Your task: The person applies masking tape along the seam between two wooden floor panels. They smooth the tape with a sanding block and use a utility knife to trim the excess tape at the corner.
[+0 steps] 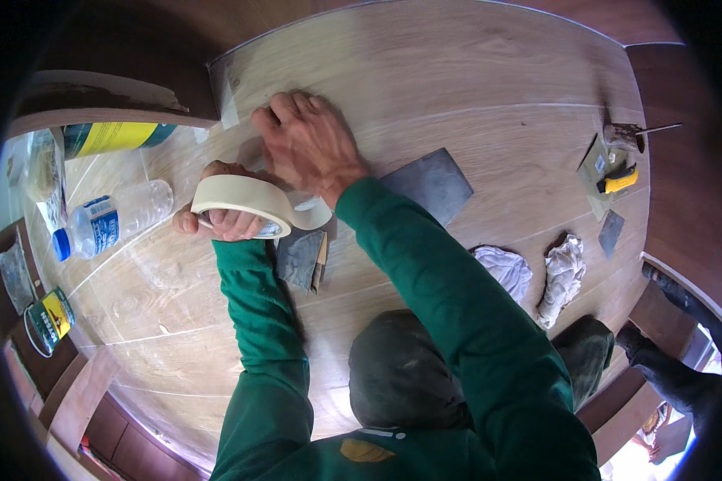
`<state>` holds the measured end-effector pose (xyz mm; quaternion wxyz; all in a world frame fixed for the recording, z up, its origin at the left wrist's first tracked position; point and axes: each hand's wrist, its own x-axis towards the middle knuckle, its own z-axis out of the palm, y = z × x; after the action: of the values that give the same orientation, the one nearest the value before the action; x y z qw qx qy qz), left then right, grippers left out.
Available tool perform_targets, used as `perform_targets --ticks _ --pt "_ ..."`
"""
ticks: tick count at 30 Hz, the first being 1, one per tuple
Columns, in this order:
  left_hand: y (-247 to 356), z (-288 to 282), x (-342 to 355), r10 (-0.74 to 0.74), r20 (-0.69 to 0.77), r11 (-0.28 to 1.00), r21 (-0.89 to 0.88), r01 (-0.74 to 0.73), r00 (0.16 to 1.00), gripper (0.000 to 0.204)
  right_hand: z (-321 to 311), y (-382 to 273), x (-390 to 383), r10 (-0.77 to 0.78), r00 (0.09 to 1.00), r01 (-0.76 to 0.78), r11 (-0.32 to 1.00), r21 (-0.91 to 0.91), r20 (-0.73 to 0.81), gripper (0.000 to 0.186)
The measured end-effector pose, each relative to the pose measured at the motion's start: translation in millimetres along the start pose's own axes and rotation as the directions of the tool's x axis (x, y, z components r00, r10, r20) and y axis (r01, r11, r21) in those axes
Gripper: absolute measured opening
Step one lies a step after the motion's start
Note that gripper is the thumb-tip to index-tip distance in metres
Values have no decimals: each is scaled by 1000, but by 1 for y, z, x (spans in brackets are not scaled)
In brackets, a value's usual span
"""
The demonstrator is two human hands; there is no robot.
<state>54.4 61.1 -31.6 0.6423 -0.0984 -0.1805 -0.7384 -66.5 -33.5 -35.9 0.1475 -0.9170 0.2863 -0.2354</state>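
My left hand [234, 223] grips a roll of cream masking tape [237, 190], fingers inside its ring. A loose length [311, 212] curls off the roll to the right. Just beyond it, my right hand [305, 140] reaches across to the upper middle, knuckles bent and fingertips down at the wooden floor [497, 88]; whether they hold anything is hidden. Below the tape lie folded dark sandpaper sheets [297, 256], and a flat dark sheet [430, 180] is right of my right wrist, partly under my sleeve.
A plastic bottle [128, 216], green-yellow cylinder [112, 138] and small can [52, 321] sit left, beside a wooden cabinet edge [136, 96]. At right are a yellow cutter [618, 180], tin cup [622, 136] and two rags [561, 276]. Another person's dark-clad legs [674, 377] show far right.
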Motion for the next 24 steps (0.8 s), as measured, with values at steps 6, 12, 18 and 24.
perform_targets --ticks 6,12,18,24 --pt "1 2 1 -10 51 1000 0 10 999 27 -2 2 0 -14 999 14 1000 9 -42 19" --pt "12 4 -6 17 149 999 24 -21 989 26 7 3 19 208 973 -180 955 234 -101 12" --pt "16 6 -15 0 167 997 71 -12 986 26 26 7 61 72 986 -43 981 188 -151 12" --pt "8 12 -13 92 104 995 33 -96 990 25 33 7 72 68 992 -44 976 214 -104 14"
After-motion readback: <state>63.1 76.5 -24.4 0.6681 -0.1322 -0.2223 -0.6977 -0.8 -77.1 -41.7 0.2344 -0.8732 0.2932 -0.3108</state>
